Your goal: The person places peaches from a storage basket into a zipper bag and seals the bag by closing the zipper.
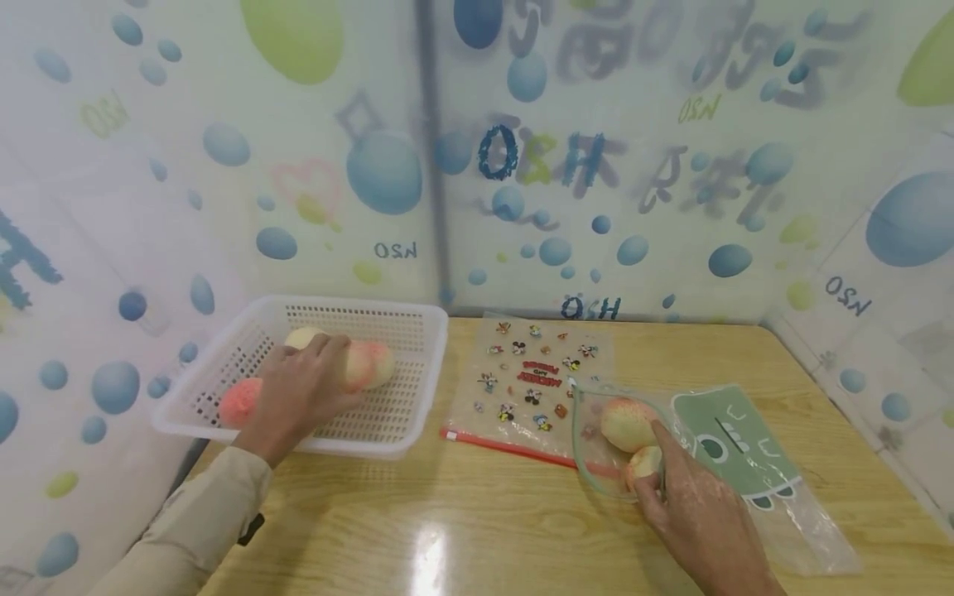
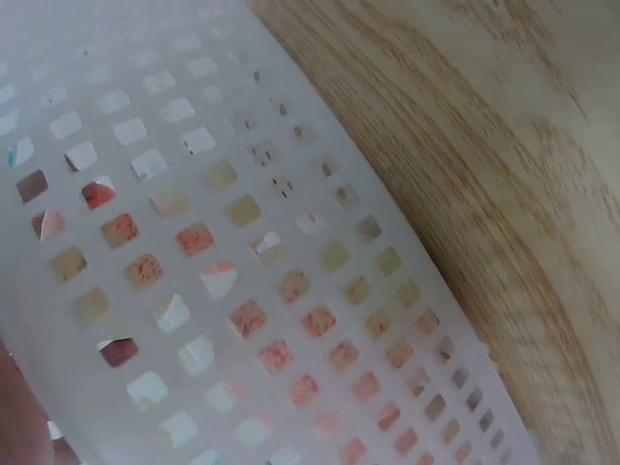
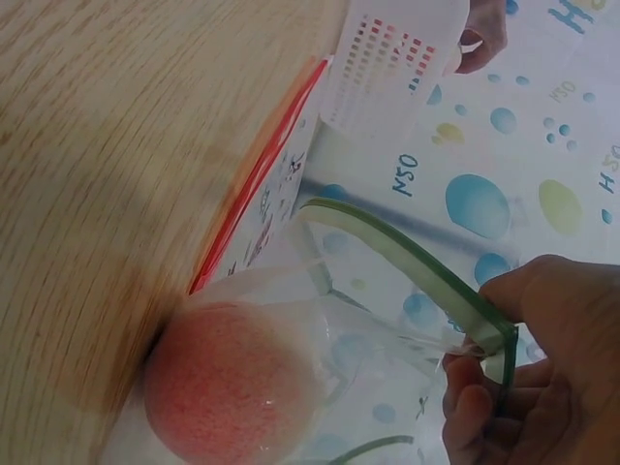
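In the head view, my left hand [image 1: 304, 391] reaches into a white plastic basket [image 1: 440, 356] and grips a yellow-pink peach [image 1: 359, 368]. Several peaches lie around it, among them a red one [image 1: 238, 402] and a pale yellow one [image 1: 302, 337]. The left wrist view shows mostly the basket's perforated wall [image 2: 165, 291], with peaches behind its holes. My right hand [image 1: 701, 505] pinches the green-edged mouth of a clear zip bag [image 3: 417, 247] and keeps it open. Inside that bag are two peaches, one larger in view [image 1: 628, 422].
Flat on the wooden table [image 1: 522, 530], beside the basket, lies a clear cartoon-print zip bag [image 1: 532, 381] with a red zip edge. The green printed part [image 1: 734, 439] of the bag in my right hand spreads rightward. Bubble-patterned walls [image 1: 633, 207] enclose the table's back and sides.
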